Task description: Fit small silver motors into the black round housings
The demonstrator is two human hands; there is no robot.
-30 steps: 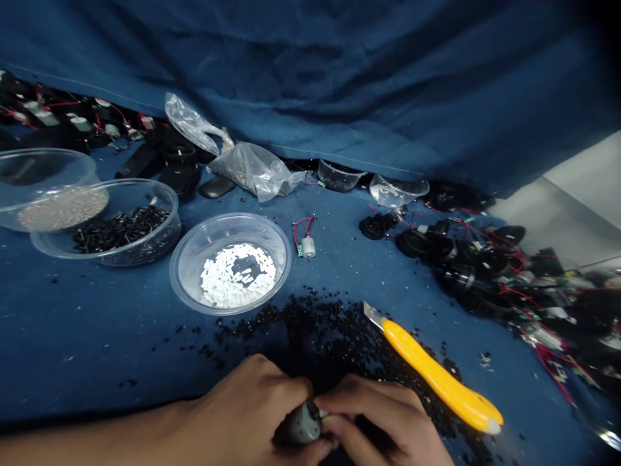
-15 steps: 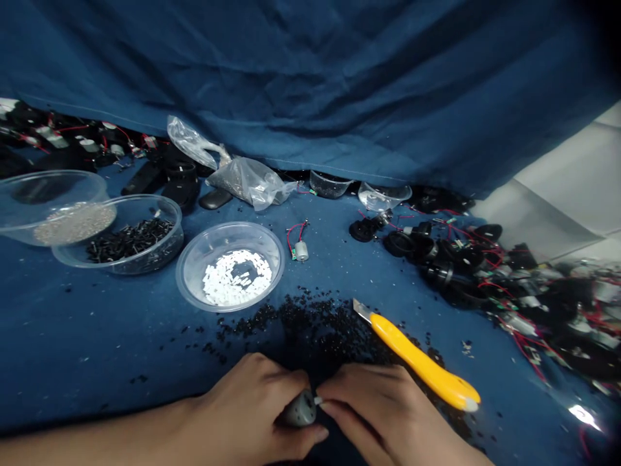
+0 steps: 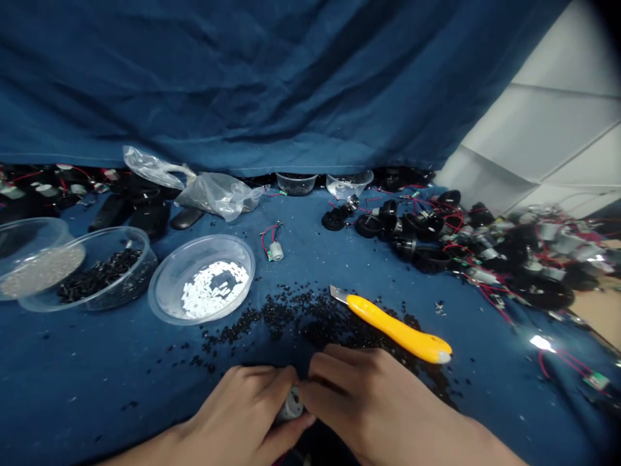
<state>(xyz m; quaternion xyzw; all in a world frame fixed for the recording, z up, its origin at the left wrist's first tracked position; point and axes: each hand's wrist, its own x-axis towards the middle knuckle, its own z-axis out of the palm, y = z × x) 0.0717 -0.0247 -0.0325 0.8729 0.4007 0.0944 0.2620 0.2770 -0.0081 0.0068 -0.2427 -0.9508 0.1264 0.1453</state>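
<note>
At the bottom centre my left hand (image 3: 242, 411) is wrapped round a small grey cylindrical motor (image 3: 292, 404). My right hand (image 3: 359, 401) is closed against the end of that motor, its fingertips hidden, so what they pinch cannot be seen. Just beyond my hands lies a scatter of small black bits (image 3: 291, 314). A yellow-handled knife (image 3: 398, 329) rests across them on the right, its blade towards the upper left. To the left stands a clear bowl (image 3: 158, 285) of small white pieces (image 3: 213, 289). Another motor (image 3: 276, 251) with red wires lies on the blue cloth (image 3: 301, 239).
Bowls of black pieces (image 3: 104, 275) and pale pieces (image 3: 41, 268) stand at the left. A plastic bag (image 3: 218, 194) lies behind. Black housings and red-wired motors (image 3: 548, 233) are heaped at the right. A blue curtain (image 3: 242, 84) hangs at the back.
The view has turned, so the table items appear further left. My right hand has moved in against the motor; the small white piece at its fingertips is now hidden.
</note>
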